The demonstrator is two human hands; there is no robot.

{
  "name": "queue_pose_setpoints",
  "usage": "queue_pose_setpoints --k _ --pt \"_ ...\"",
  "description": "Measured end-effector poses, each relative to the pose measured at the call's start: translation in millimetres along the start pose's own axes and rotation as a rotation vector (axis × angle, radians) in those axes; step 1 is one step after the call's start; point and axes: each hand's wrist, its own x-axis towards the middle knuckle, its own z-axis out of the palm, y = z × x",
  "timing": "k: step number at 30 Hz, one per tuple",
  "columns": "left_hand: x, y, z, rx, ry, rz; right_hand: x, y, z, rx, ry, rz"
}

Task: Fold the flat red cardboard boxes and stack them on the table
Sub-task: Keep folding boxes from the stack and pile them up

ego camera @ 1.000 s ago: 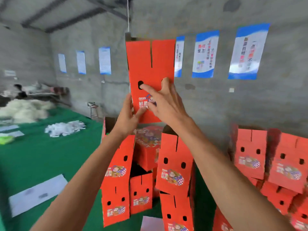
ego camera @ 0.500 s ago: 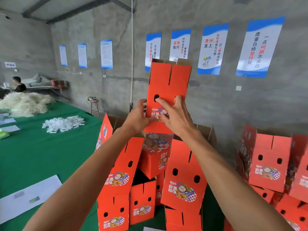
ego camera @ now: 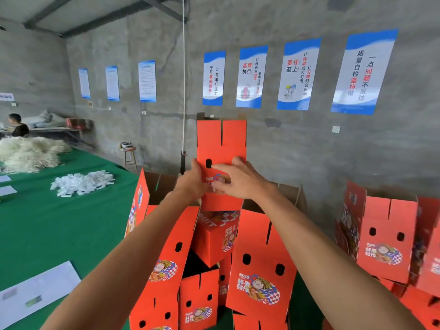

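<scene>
Both arms are extended forward and up. The folded red cardboard box with a printed cartoon label [ego camera: 221,148] stands upright at the top of the pile, its open slotted flaps uppermost and its lower edge meeting the tilted red box [ego camera: 217,236] beneath it. The left hand [ego camera: 194,182] holds the box's left edge, thumb across the front face; the remaining fingers are hidden behind the cardboard. The right hand [ego camera: 240,179] lies on the front face over the label, forefinger stretched toward the oval hole and the other fingers bent against the panel; whether they wrap the right edge cannot be told.

The pile of folded red cardboard boxes [ego camera: 259,270] below leans unevenly: one tall box [ego camera: 166,265] tilts right, and dark gaps show between neighbours. A second group of red boxes [ego camera: 385,244] stands to the right, apart from the pile, with a strip of grey wall and green cover between them.

The table with green cover [ego camera: 59,232] stretches left with open surface beside the pile. It carries a white sheet of paper [ego camera: 35,296] near the front edge, a heap of small white strips [ego camera: 83,183], and a mound of pale straw-like fibre [ego camera: 26,153] further back.

Behind the pile, a white cord [ego camera: 183,79] hangs down the grey concrete wall [ego camera: 297,144], just left of the held box. Blue-and-white posters [ego camera: 297,75] hang above. A small wooden stool [ego camera: 129,153] stands by the wall, and a seated person [ego camera: 17,126] shows at far left.
</scene>
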Motion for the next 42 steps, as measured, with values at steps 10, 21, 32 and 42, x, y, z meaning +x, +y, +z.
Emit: queue_pose_setpoints --k 10,21,32,42 --pt "-11.6 18.5 -11.1 -0.036 0.143 0.057 -8.5 -6.0 -22.4 0.058 -0.122 0.050" --pt "-137.4 135.6 18.8 -0.311 0.490 0.585 -172.8 47.5 -94.6 0.163 0.411 0.159" --pt "-377.5 174.1 290.3 -0.448 -0.264 0.570 -523.5 179.8 47.4 0.462 0.325 0.814" --pt "-447.6 119.1 462.1 0.193 -0.826 0.339 -674.5 228.8 200.7 0.362 -0.201 1.021"
